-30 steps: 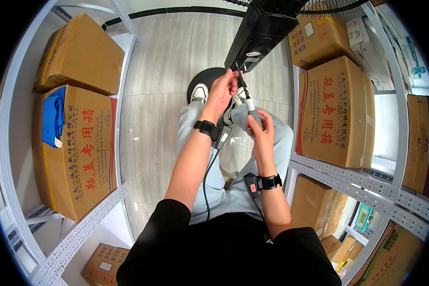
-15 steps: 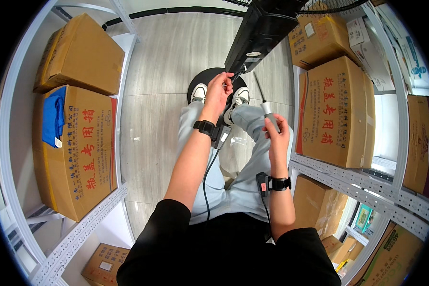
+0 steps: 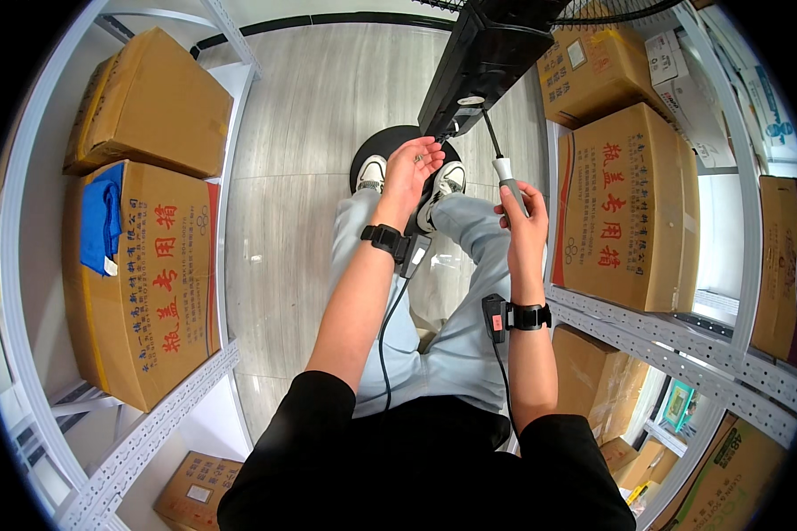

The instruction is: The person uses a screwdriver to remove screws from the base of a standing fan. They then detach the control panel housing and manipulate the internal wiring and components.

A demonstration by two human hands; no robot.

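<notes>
- Item: screwdriver (image 3: 506,171), grey and white handle, dark slim shaft; located right of the frame's centre, upper half, the handle gripped in the right hand (image 3: 528,212).
- Axis of same: steep and slanting, butt toward the lower right, tip toward the upper left. The tip stood at the lower end of a black column (image 3: 491,66), close to its pale oval label (image 3: 471,101); whether it touched, I could not tell from where I stood.
- Column: top centre of the frame, long axis running from upper right down to lower left, so that it and the shaft slanted opposite ways. It lay up and to the left of the right hand, up and to the right of the left.
- Left hand (image 3: 407,173): above the frame's centre, palm partly upturned, fingers loosely spread and a little curled, fingertips just beside the column's lower end. A small greyish piece (image 3: 419,158) showed at the palm, too small to identify. Of the two hands, this one was nearer the column; the right reached it only by the tool.
- Hands: well apart, the left bearing no tool.
- Also noted: round black base (image 3: 367,146) behind the shoes (image 3: 448,180); wire guard (image 3: 615,18), top edge; black wrist straps (image 3: 530,317), one per arm; cartons (image 3: 624,212) on shelving at both sides; blue cloth (image 3: 103,217) over a carton, left.
</notes>
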